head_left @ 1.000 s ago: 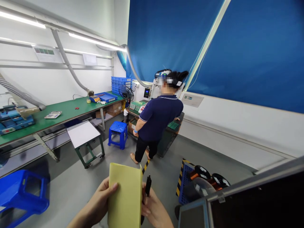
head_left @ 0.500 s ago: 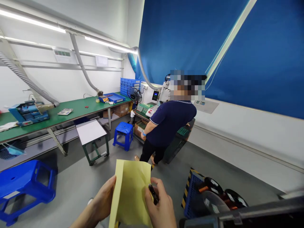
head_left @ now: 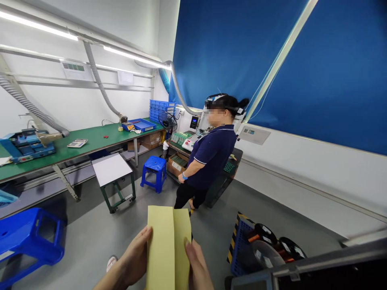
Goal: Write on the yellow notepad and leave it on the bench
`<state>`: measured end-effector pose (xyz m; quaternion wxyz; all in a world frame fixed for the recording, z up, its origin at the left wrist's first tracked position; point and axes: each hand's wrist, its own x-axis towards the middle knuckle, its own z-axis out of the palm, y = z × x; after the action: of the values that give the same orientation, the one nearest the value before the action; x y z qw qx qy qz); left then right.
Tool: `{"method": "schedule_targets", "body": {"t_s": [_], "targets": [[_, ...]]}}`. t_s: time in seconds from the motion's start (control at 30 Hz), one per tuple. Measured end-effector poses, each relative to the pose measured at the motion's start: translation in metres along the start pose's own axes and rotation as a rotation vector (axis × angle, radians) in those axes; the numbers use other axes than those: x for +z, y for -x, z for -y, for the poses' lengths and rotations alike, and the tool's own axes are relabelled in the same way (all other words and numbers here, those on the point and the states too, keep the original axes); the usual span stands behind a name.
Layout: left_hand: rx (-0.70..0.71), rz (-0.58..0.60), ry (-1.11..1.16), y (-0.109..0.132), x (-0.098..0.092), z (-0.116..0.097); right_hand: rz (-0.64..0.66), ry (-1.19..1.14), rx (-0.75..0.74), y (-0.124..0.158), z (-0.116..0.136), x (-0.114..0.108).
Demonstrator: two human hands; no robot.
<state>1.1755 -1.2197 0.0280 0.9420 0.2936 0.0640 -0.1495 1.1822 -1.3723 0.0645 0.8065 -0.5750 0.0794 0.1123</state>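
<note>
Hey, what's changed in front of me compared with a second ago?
The yellow paper now shows two panels instead of one face. Your right hand has brought its thumb onto the front; the pen there no longer shows clearly. Your left hand still holds the left edge. The far stool and white-topped table stayed put.

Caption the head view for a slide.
Left hand and right hand hold folded paper while a co-worker stands beyond, near a stool.

Wearer's two hands [head_left: 136, 253] [head_left: 198, 262], two blue stools [head_left: 154, 163] [head_left: 24, 231]
</note>
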Motion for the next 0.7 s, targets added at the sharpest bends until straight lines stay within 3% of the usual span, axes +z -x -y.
{"method": "schedule_targets", "body": {"t_s": [0.2,0.37,0.53,0.6,0.7], "targets": [[0.01,-0.052,0.0,0.007,0.002,-0.005,0.184,0.002,-0.009,0.001,-0.003,-0.001],[-0.112,-0.031,0.094,0.015,0.003,-0.009,0.063,0.068,-0.107,-0.003,-0.002,-0.003],[-0.017,-0.059,-0.029,0.017,0.001,0.003,-0.163,0.6,-0.206,-0.009,-0.011,-0.019],[0.014,-0.108,-0.053,0.018,-0.001,0.01,-0.122,0.705,-0.222,-0.009,-0.013,-0.023],[0.041,-0.189,-0.056,0.02,-0.003,0.017,-0.089,0.618,-0.262,-0.001,-0.012,-0.02]]}}
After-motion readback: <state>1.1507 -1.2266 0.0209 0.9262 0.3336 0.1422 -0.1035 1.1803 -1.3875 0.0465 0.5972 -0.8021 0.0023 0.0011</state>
